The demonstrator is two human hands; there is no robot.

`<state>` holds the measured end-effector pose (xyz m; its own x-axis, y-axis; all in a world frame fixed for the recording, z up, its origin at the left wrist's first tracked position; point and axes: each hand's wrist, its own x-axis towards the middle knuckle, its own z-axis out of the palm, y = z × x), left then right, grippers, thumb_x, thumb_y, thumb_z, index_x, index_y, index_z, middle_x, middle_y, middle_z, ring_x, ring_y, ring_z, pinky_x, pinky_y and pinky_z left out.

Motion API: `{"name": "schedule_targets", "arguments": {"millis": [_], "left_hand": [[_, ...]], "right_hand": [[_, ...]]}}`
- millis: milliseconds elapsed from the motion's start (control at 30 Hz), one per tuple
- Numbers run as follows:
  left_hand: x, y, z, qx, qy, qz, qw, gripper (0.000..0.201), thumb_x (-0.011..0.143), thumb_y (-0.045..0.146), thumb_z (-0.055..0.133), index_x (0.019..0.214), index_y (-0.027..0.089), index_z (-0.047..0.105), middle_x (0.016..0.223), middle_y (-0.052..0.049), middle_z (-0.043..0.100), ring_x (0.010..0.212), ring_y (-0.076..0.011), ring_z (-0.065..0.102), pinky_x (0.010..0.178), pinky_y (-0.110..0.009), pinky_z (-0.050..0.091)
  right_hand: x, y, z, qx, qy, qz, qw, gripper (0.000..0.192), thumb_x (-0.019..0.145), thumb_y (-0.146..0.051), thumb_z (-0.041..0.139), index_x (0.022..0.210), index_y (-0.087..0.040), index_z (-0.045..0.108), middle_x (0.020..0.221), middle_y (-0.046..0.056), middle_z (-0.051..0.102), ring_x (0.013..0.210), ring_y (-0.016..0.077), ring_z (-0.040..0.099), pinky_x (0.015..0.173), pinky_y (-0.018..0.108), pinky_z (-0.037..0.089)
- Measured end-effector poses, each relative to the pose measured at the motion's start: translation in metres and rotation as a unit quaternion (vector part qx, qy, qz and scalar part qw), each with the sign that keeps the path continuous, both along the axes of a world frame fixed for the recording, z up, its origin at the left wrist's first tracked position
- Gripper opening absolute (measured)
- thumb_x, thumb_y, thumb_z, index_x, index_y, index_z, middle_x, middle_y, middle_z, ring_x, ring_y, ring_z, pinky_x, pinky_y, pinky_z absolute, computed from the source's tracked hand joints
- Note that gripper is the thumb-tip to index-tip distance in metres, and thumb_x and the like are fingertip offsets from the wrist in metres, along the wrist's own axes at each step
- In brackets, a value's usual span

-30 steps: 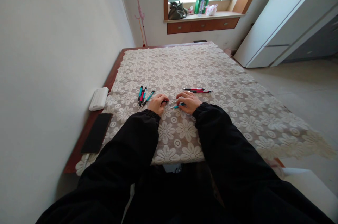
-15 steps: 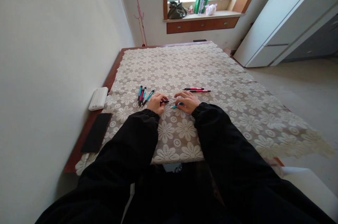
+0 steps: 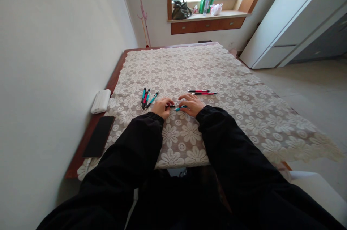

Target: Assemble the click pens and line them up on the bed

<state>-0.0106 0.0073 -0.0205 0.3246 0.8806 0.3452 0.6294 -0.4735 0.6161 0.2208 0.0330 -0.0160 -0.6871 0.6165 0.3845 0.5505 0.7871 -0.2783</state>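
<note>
1. At your far left a white power bank (image 3: 101, 101) lies on the bare wooden edge of the table (image 3: 115, 78), close to the wall. Just nearer you, a black phone (image 3: 99, 135) lies flat on the same edge.
2. A lace tablecloth (image 3: 244, 114) with a flower pattern covers the rest of the table.
3. Right of the power bank, a small cluster of pens (image 3: 147, 98), teal and red with black ends, lies on the cloth, just beyond your left hand and apart from it.
4. Your left hand (image 3: 161, 107) rests on the cloth with its fingers curled around the black end of a pen (image 3: 177, 107). The hold is narrow, a pinch at the fingertips.
5. The pen runs between your two hands, just above the cloth near the table's middle. Its teal part shows toward your right hand.
6. Your right hand (image 3: 192, 104) closes on that teal end, fingers bent over it. How tightly it presses is too small to tell.
7. Beyond your right hand, two more red and black pens (image 3: 202, 92) lie side by side on the cloth, near it but not touching it.
8. Your black sleeves (image 3: 230, 143) reach from the near edge up to both wrists.
</note>
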Motion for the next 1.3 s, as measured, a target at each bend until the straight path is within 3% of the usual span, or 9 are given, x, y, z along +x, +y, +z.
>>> {"name": "schedule_targets", "arguments": {"millis": [433,700,1300], "left_hand": [[0.002,-0.0031,0.004,-0.015,0.003,-0.006,1.0,0.032,0.068,0.003,0.057,0.094,0.019,0.069,0.088,-0.001,0.073,0.075,-0.0147,0.065,0.071,-0.027,0.053],[0.0023,-0.0033,0.0054,-0.005,0.014,0.003,1.0,0.03,0.069,0.003,0.056,0.092,0.019,0.069,0.089,-0.003,0.071,0.079,-0.0163,0.065,0.078,-0.029,0.054],[0.0014,-0.0018,0.0024,0.035,-0.004,-0.036,0.999,0.008,0.076,0.017,0.066,0.081,0.02,0.071,0.097,-0.005,0.071,0.094,-0.0202,0.067,0.09,-0.035,0.054]], "right_hand": [[-0.0012,0.0002,-0.0014,-0.007,0.002,-0.016,1.0,0.01,0.09,-0.027,0.066,0.097,-0.026,0.073,0.124,0.007,0.065,0.118,0.028,0.053,0.102,0.048,0.039],[-0.0011,-0.0012,0.0004,-0.01,0.003,0.001,1.0,0.015,0.09,-0.031,0.066,0.103,-0.026,0.073,0.125,0.008,0.064,0.118,0.0283,0.053,0.104,0.049,0.039],[-0.0071,-0.0035,-0.0014,-0.009,-0.005,0.026,1.0,0.016,0.09,-0.03,0.067,0.104,-0.027,0.074,0.127,0.008,0.063,0.12,0.0287,0.053,0.104,0.049,0.04]]}}
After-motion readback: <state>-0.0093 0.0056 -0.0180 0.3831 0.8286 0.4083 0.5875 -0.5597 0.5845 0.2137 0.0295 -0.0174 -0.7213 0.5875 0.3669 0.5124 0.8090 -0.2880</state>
